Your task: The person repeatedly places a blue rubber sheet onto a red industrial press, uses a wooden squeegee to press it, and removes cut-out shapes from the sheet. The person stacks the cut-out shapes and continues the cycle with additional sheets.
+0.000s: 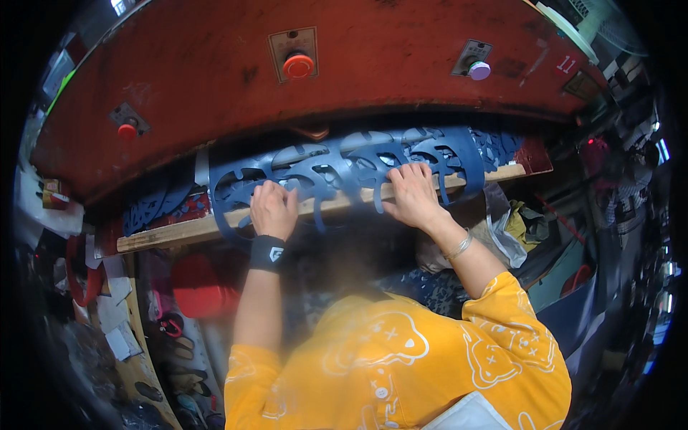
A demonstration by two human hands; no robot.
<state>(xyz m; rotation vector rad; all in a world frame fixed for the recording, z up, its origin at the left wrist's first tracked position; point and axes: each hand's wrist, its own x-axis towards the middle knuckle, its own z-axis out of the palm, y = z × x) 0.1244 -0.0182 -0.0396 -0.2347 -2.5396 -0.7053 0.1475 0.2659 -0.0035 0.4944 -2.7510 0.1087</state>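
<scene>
A blue sheet with curved cut-out holes (335, 172) lies across the opening under the red machine, and its near edge hangs over a wooden bar (172, 235). My left hand (272, 211), with a black wristband above it, is closed on the sheet's near edge, left of the middle. Farther right, my right hand (414, 195) has its fingers bent over the same edge, thumb toward the left. Thin curved strips of the sheet dangle between and beside my hands. The undersides of the fingers are partly hidden.
The red machine front (387, 61) spans the far side, bearing a large red button (298, 66), a pale purple button (479, 70) and a smaller red button (127, 131). Blue scraps (161, 204) lie at the left. A red seat-like object (204, 287) and plastic bags (505, 233) are below the bar.
</scene>
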